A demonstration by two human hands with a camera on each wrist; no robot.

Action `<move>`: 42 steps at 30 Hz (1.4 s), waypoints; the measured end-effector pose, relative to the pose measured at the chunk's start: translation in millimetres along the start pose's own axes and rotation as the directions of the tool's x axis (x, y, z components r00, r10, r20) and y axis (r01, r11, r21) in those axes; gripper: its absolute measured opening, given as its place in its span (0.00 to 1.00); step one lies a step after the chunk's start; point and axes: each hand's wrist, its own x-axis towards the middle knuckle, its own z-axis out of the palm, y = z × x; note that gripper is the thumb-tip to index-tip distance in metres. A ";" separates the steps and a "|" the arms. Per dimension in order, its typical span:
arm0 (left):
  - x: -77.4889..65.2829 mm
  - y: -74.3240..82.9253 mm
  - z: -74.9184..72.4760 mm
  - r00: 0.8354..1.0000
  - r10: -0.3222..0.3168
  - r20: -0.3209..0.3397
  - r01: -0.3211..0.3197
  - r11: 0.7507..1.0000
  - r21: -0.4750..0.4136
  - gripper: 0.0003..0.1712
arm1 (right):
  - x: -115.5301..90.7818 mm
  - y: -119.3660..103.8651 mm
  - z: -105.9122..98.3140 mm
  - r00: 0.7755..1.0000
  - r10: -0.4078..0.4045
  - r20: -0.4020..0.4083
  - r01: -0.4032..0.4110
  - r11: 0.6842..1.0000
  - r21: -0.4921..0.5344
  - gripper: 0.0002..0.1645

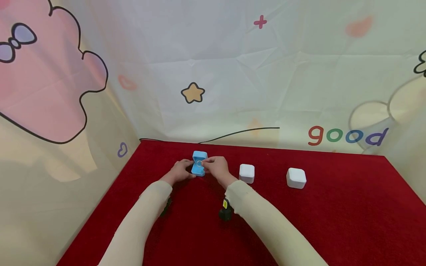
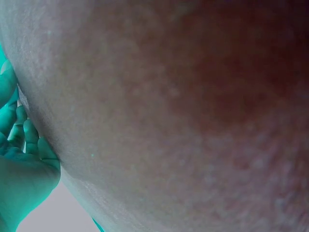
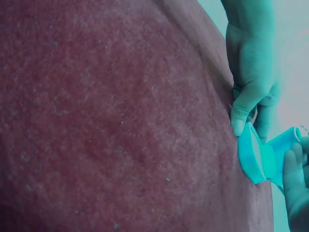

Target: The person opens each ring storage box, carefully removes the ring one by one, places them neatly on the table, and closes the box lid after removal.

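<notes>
A light blue ring box (image 1: 199, 156) stands with its lid raised near the back of the red cloth; the right wrist view also shows this box (image 3: 253, 157) between both hands. My left hand (image 1: 180, 171) holds the box from its left side, thumb near the front and fingers farther back. From the other side, my right hand (image 1: 217, 168) pinches a thin gold-coloured ring (image 1: 199, 163) at the opening of the box. Whether the ring touches the slot inside is too small to tell. The left wrist view shows mostly cloth, with part of a hand (image 2: 29, 174) at its left edge.
Two white rounded boxes, a nearer one (image 1: 246, 173) and a farther one (image 1: 296, 178), sit to the right of my right hand. A black wrist device (image 1: 225, 211) is under my right sleeve. Behind the red-covered table (image 1: 342, 207) hangs a printed curtain (image 1: 233, 92).
</notes>
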 end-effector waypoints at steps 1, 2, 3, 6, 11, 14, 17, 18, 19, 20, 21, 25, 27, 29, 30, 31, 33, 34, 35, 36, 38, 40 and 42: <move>0.2 0.1 0.4 1.000 -0.001 0.000 0.001 1.000 -0.001 0.37 | -0.8 -0.4 -0.4 1.000 0.003 -0.002 -0.003 1.000 0.006 0.14; 0.4 0.2 0.9 1.000 -0.003 0.000 0.003 1.000 -0.003 0.37 | -1.6 -0.5 -0.8 1.000 0.005 -0.003 -0.005 1.000 0.010 0.14; 0.6 0.1 1.4 1.000 -0.004 0.000 0.004 1.000 -0.006 0.37 | -2.6 -0.7 -1.0 1.000 0.009 -0.005 -0.009 1.000 0.015 0.14; 1.9 -0.7 2.8 1.000 -0.004 0.000 0.004 1.000 -0.007 0.37 | -6.2 -1.5 -1.3 1.000 0.023 -0.006 -0.023 0.999 0.043 0.14; 3.0 -2.4 3.0 1.000 0.002 -0.006 -0.002 1.000 -0.014 0.38 | -11.5 -1.5 -1.0 1.000 0.017 0.002 -0.017 0.996 0.084 0.14; 3.5 -2.8 2.5 1.000 0.006 -0.007 -0.006 1.000 -0.016 0.38 | -13.8 -1.8 -0.6 1.000 0.005 0.008 -0.006 0.996 0.092 0.14; 3.4 -2.3 2.0 1.000 0.010 -0.005 -0.010 1.000 -0.015 0.38 | -15.8 -1.8 -0.2 1.000 0.003 0.008 -0.003 0.996 0.095 0.14; 3.2 -1.9 1.9 1.000 0.009 -0.004 -0.009 1.000 -0.013 0.38 | -16.7 -1.8 -0.3 1.000 0.003 0.009 -0.004 0.995 0.097 0.14; 2.9 -1.5 1.8 1.000 0.008 -0.002 -0.008 1.000 -0.014 0.38 | -17.4 -1.7 -0.2 1.000 0.007 0.010 -0.008 0.995 0.098 0.14; 2.5 -1.0 1.7 1.000 0.007 -0.002 -0.007 1.000 -0.015 0.37 | -18.2 -1.6 -0.2 1.000 0.010 0.010 -0.011 0.995 0.099 0.14; 2.0 -0.6 1.8 1.000 0.009 -0.002 -0.009 1.000 -0.011 0.37 | -19.2 -1.3 -0.1 1.000 0.011 0.012 -0.012 0.995 0.101 0.14; 1.3 -0.3 2.5 1.000 0.018 -0.005 -0.018 1.000 0.005 0.37 | -24.2 -1.2 0.9 1.000 0.019 0.015 -0.020 0.992 0.125 0.14; 1.8 -0.8 3.1 1.000 0.023 -0.008 -0.023 1.000 0.015 0.37 | -26.8 -0.7 1.7 1.000 0.019 0.016 -0.021 0.990 0.142 0.13; 2.3 -1.7 3.4 1.000 0.020 -0.009 -0.020 1.000 0.014 0.37 | -29.3 -0.2 2.7 1.000 0.027 0.016 -0.029 0.987 0.156 0.13; 2.6 -2.1 3.7 1.000 0.018 -0.010 -0.018 1.000 0.013 0.37 | -30.5 0.1 3.2 0.999 0.031 0.017 -0.034 0.987 0.160 0.13; 2.9 -2.4 3.8 1.000 0.018 -0.011 -0.018 1.000 0.015 0.37 | -31.4 0.3 3.5 0.999 0.034 0.016 -0.036 0.986 0.163 0.13; 3.2 -2.7 3.8 1.000 0.016 -0.013 -0.015 1.000 0.013 0.37 | -32.7 0.6 4.3 0.999 0.044 0.016 -0.046 0.984 0.172 0.13; 3.2 -2.7 3.8 1.000 0.014 -0.013 -0.014 1.000 0.012 0.37 | -33.1 0.9 4.6 0.999 0.050 0.018 -0.052 0.983 0.176 0.13; 3.2 -2.7 3.7 1.000 0.013 -0.013 -0.013 1.000 0.007 0.37 | -33.5 1.2 5.0 0.998 0.053 0.020 -0.056 0.982 0.179 0.13; 3.2 -2.8 3.7 1.000 0.012 -0.013 -0.012 1.000 0.004 0.37 | -34.0 1.5 5.4 0.998 0.056 0.021 -0.059 0.982 0.180 0.13; 3.3 -3.2 3.5 1.000 0.011 -0.011 -0.011 1.000 -0.003 0.37 | -34.7 2.6 6.3 0.998 0.064 0.024 -0.067 0.981 0.184 0.13; 3.6 -3.6 3.7 1.000 0.012 -0.011 -0.013 1.000 -0.006 0.37 | -35.9 3.2 7.2 0.997 0.074 0.026 -0.077 0.979 0.187 0.13; 4.0 -4.0 4.4 1.000 0.014 -0.011 -0.014 1.000 -0.008 0.37 | -37.4 3.3 7.9 0.996 0.084 0.027 -0.088 0.977 0.193 0.13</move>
